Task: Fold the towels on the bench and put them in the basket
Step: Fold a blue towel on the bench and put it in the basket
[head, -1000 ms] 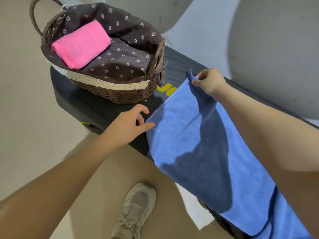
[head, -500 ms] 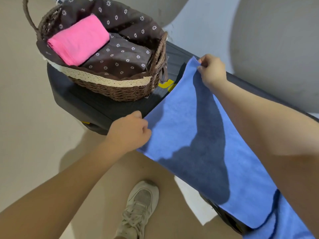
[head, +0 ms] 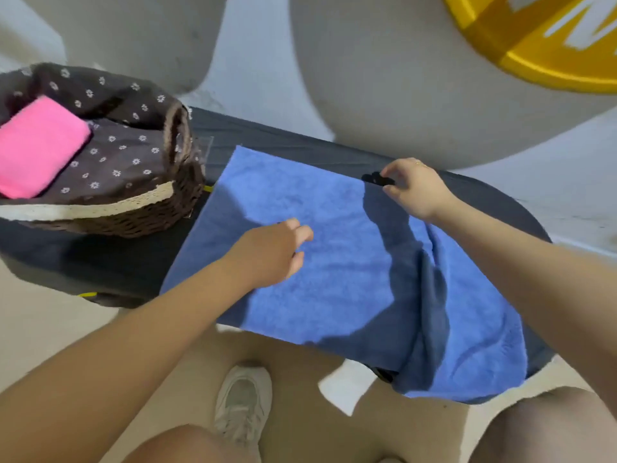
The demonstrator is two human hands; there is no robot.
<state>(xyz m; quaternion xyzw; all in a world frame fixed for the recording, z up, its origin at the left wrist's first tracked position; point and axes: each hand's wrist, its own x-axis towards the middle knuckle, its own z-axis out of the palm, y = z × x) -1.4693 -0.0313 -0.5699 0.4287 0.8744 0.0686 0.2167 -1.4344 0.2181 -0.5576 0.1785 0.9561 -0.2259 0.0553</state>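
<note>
A blue towel [head: 334, 262] lies spread across the dark bench [head: 484, 202], its right end bunched and draping over the near edge. The left hand [head: 270, 252] rests on its middle with fingers loosely curled, holding nothing, while the right hand [head: 414, 188] pinches the far edge. A folded pink towel [head: 36, 145] sits in the basket [head: 140, 215] at the left.

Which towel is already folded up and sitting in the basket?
The pink towel. It lies folded small inside the basket, while the blue towel is still spread out on the bench.
</note>
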